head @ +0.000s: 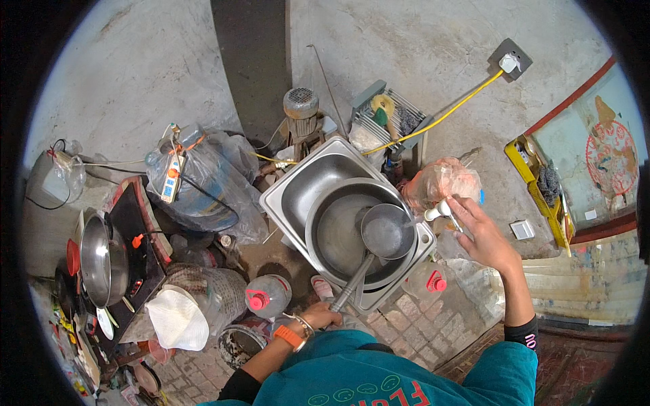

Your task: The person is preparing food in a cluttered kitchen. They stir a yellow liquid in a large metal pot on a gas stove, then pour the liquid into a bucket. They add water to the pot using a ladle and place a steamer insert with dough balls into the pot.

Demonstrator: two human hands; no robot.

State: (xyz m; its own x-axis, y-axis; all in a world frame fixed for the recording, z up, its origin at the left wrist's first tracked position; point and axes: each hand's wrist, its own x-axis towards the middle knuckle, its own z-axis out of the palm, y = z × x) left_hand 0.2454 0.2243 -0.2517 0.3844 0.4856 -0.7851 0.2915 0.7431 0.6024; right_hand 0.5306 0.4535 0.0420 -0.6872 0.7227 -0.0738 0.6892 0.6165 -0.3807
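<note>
My left hand (pixel 319 316) is closed around the long metal handle of a large ladle (pixel 388 231). The ladle's round bowl hangs over a wide metal basin (pixel 325 203), which holds cloudy liquid and sits in a stainless steel sink (pixel 299 195). At the sink's right side, my right hand (pixel 480 233) has its thumb and fingers around the lever of a white tap (pixel 437 210). Water runs from the tap's spout into the ladle. Liquid lies in the bowl.
A power strip (pixel 173 180) hangs on plastic-wrapped things at left. Below it stand a metal pan (pixel 104 261) and a plastic jug (pixel 269 295). A motor (pixel 301 109) and dish rack (pixel 391 116) stand behind the sink. A yellow cable (pixel 457 104) crosses to a socket.
</note>
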